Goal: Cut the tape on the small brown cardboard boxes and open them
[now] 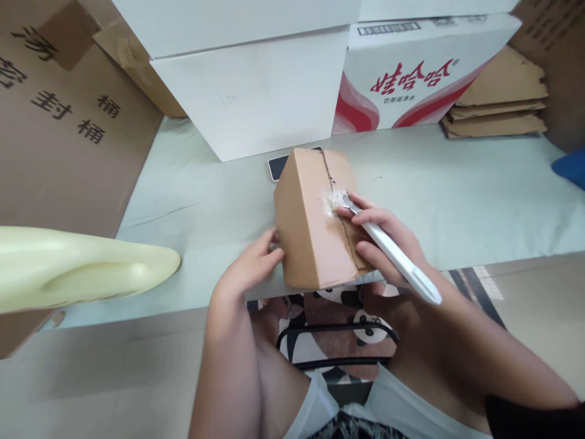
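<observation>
A small brown cardboard box (307, 235) sits tilted near the front edge of the table, with a seam running along its upper side. A crumpled patch of clear tape (333, 202) lies across that seam. My left hand (251, 261) grips the box at its left side, some fingers hidden behind it. In my right hand (404, 235) is a white utility knife (393, 251), its metal tip at the tape and seam. Fingers of that hand also rest against the box's right side.
Behind the box lies a phone (276, 168), partly covered. White cartons (256, 97) and a red-printed carton (411, 79) line the back. Flattened cardboard (498, 116) is stacked at right. A large carton (68, 152) and a pale yellow tapered object (91, 262) stand left.
</observation>
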The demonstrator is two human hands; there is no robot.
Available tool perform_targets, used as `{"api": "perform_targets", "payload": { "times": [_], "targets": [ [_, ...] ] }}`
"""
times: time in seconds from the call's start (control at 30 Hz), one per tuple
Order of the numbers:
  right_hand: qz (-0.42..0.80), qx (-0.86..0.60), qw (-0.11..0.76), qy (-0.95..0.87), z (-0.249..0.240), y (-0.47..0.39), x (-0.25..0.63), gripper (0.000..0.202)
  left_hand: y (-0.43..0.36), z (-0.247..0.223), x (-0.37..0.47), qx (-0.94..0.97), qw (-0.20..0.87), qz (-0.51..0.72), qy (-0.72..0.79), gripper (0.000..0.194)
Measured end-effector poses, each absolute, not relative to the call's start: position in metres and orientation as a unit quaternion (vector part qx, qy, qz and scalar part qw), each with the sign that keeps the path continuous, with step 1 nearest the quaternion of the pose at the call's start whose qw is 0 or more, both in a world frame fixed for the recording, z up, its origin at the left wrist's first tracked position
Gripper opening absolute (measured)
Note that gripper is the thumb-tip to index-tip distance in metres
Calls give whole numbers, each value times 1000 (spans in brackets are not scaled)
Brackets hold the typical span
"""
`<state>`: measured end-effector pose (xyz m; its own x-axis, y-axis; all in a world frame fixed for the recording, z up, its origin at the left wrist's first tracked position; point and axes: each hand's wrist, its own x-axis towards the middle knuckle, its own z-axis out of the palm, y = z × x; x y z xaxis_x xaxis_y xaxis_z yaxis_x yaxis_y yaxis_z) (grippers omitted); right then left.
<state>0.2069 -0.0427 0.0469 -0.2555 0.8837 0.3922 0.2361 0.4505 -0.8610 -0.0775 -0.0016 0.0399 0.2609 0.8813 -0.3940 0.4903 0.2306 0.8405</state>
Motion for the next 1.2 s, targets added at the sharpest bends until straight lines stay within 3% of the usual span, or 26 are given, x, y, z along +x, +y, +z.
{"api": "perform_targets", "payload": {
  "times": [0.07,0.13,0.37,0.53,0.67,0.77,0.83,0.97,1.2],
  "targets": [
    [322,-381,450,-741,44,-44,205,29,4,29,-81,589,433,298,614,66],
    [308,-362,424,-771,45,-46,202,30,8,21,-85,570,403,383,605,74],
    [334,-248,303,-858,83,-56,192,20,9,16,-88,641,287,534,471,62],
    [328,-259,293,-860,92,-60,195,18,6,21,-77,642,363,520,430,56],
    [288,-345,442,-776,85,-64,192,17,3,25,-66,612,400,523,438,53],
    [332,-411,533,-661,87,-69,184,12,-2,26,-56,597,412,530,440,50],
    [385,-444,532,-610,91,-72,180,8,-6,27,-48,580,415,543,443,48],
    [439,-441,510,-594,99,-70,177,26,-13,25,-36,566,412,554,450,47],
    [302,-515,411,-688,102,-61,174,11,-14,21,-30,556,425,557,447,46]
  ]
}}
